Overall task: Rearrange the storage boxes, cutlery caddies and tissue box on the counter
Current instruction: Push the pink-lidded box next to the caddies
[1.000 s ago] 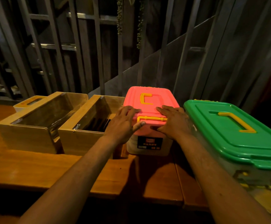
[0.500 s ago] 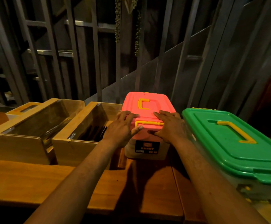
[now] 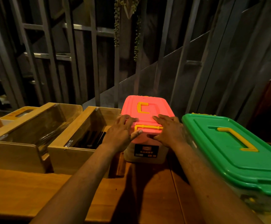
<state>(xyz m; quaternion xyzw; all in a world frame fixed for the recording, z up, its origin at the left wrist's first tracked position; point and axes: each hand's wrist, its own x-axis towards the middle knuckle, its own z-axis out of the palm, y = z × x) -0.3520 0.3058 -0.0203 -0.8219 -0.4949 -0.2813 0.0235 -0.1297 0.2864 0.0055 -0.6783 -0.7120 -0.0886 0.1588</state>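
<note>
Two open wooden cutlery caddies stood side by side on the bench to the left of the left hand, with a yellow-topped box behind them. Both hands lay flat with fingers spread on the near end of the pink-lidded storage box, the left thumb touching its yellow latch, the right hand beside it. A green-lidded storage box sat just right of the right hand.

Pink lid with yellow handle and latch; green lid with yellow handle; 2 pale wooden caddies; orange-brown counter; black label.
</note>
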